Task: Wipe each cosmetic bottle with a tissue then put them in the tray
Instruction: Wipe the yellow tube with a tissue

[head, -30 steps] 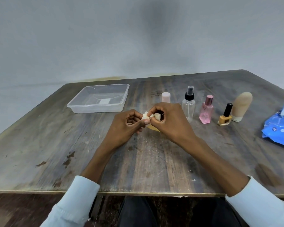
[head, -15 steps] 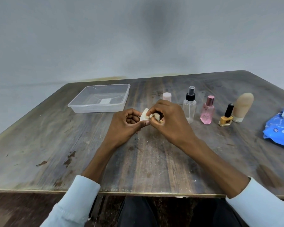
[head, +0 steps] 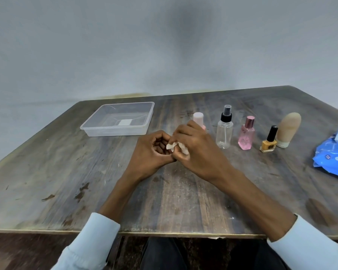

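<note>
Since a second ago both hands have closed tighter together; the small dark bottle seen earlier is now hidden. Counter [head: 183, 191] carries all. Tray [head: 98, 131], holding no bottles, lies far-left of the hands, nearer the left hand [head: 150, 152], which curls round something I cannot make out. Right hand [head: 195, 151] pinches the tissue [head: 173, 146]. Five bottles stand in a row behind and to the right: pink-capped bottle [head: 198, 117], spray bottle [head: 224, 131], perfume bottle [head: 246, 135], nail polish [head: 269, 143], beige tube [head: 288, 127].

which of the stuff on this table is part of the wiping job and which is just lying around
Part of the job:
crumpled white tissue
clear plastic tray
pink-capped bottle
clear spray bottle
pink perfume bottle
yellow nail polish bottle
beige tube

Lying about:
blue wipes pack
</note>
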